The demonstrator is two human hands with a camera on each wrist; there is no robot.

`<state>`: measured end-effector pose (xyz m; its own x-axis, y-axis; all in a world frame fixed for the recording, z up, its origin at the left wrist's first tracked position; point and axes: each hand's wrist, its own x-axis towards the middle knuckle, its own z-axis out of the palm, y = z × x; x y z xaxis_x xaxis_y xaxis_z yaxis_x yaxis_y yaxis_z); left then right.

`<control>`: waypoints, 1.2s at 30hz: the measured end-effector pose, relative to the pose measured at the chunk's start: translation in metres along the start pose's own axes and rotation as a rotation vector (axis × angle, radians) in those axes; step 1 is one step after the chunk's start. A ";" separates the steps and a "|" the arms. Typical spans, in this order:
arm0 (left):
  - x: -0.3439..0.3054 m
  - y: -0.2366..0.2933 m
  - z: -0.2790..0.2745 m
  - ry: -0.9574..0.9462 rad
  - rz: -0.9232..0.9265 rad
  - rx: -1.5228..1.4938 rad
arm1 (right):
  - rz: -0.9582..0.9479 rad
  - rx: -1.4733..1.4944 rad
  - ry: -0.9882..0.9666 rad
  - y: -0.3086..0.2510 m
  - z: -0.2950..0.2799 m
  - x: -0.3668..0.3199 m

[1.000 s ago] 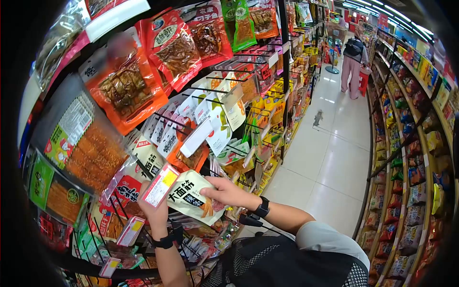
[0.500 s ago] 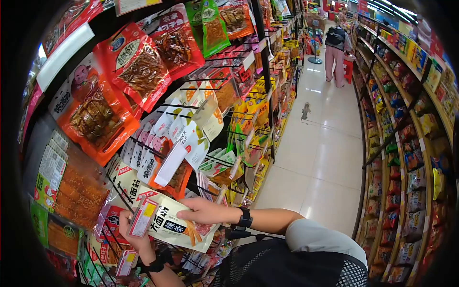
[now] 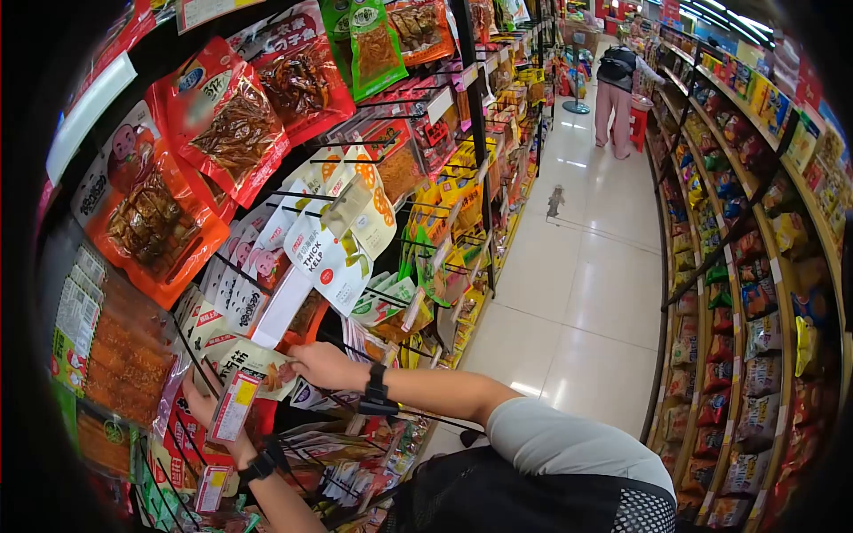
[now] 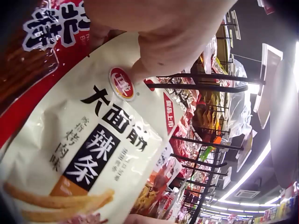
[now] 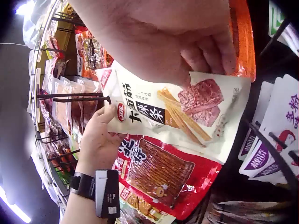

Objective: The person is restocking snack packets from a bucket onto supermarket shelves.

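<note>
A cream snack bag [image 3: 271, 366] with black lettering and pictured brown sticks is held between both hands at the hanging rack. My left hand [image 3: 206, 407] pinches its top end, with the thumb beside the red logo in the left wrist view. The right hand [image 3: 329, 366] grips the other end, fingers partly behind the bag [image 5: 210, 116]. A black double-wire hook [image 5: 74, 98] reaches the bag's top edge close to the left fingers. In front of the left hand, a price tag [image 3: 235, 406] covers part of it. A red snack bag [image 5: 159, 172] hangs just below.
Hanging packs surround the hands, including white kelp bags [image 3: 329, 258] and an orange-edged pack [image 3: 160, 209]. Bare black hooks [image 5: 275, 154] jut out nearby. A tiled aisle [image 3: 569, 311] runs to the right, with snack shelves [image 3: 737, 338] beyond. A person [image 3: 613, 98] stands far down it.
Both hands and the cream bag have moved left and in towards the rack hooks. The head view has shifted slightly. The far person now reaches an arm towards the right shelf.
</note>
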<state>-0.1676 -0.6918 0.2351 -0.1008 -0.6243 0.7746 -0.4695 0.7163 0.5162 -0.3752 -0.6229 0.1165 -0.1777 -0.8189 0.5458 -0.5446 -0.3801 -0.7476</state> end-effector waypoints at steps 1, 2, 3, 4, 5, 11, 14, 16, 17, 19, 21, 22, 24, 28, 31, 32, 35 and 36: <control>-0.009 0.012 0.000 0.048 0.078 -0.024 | 0.031 0.008 -0.015 -0.001 -0.006 -0.011; -0.017 0.020 -0.004 0.078 0.025 0.048 | 0.061 0.017 -0.035 -0.001 -0.013 -0.024; -0.028 0.025 -0.011 0.106 -0.029 0.120 | 0.070 0.048 -0.016 0.002 -0.021 -0.040; -0.046 0.035 -0.018 0.130 -0.088 0.080 | -0.025 0.026 0.060 0.011 -0.027 -0.057; -0.064 0.045 -0.024 0.155 -0.146 0.038 | 0.099 0.042 -0.007 -0.006 -0.055 -0.078; -0.207 0.051 -0.101 -0.292 -0.496 -0.234 | 0.532 0.236 0.049 0.059 -0.126 -0.249; -0.273 0.025 -0.137 -0.545 -0.669 0.051 | 0.812 0.160 -0.024 0.088 -0.122 -0.324; -0.287 0.049 -0.145 -0.602 -1.013 -0.160 | 0.915 0.228 -0.078 0.101 -0.104 -0.370; -0.311 0.051 -0.141 -0.468 -1.138 -0.174 | 0.964 0.233 -0.169 0.102 -0.098 -0.384; -0.400 -0.037 -0.166 -0.645 -1.189 -0.407 | 1.061 0.251 -0.358 0.099 -0.083 -0.411; -0.498 -0.119 -0.194 -0.904 -0.938 -0.366 | 1.173 0.204 -0.464 0.095 -0.074 -0.445; -0.528 -0.133 -0.209 -1.082 -0.409 0.030 | 1.228 0.174 -0.522 0.096 -0.072 -0.464; -0.599 -0.143 -0.240 -1.062 -0.022 0.365 | 1.325 0.084 -0.532 0.106 -0.070 -0.513; -0.768 -0.082 -0.320 -1.198 -0.458 0.543 | 1.519 -0.003 -0.570 0.100 -0.082 -0.603; -0.880 -0.019 -0.399 -1.222 -0.679 0.547 | 1.487 0.006 -0.645 0.056 -0.085 -0.628; -0.901 0.019 -0.417 -1.200 -0.806 0.692 | 1.502 0.012 -0.668 0.044 -0.083 -0.631; -0.935 0.081 -0.450 -0.763 -1.289 0.335 | 1.403 -0.009 -0.931 0.049 -0.052 -0.627; -0.927 0.101 -0.452 -0.394 -1.532 0.141 | 1.299 -0.063 -1.031 0.042 -0.038 -0.612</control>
<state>0.2748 0.0997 -0.2659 0.3236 -0.7511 -0.5754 -0.4076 -0.6595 0.6317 -0.3208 -0.1212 -0.2343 0.0581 -0.4869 -0.8715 -0.5115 0.7352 -0.4449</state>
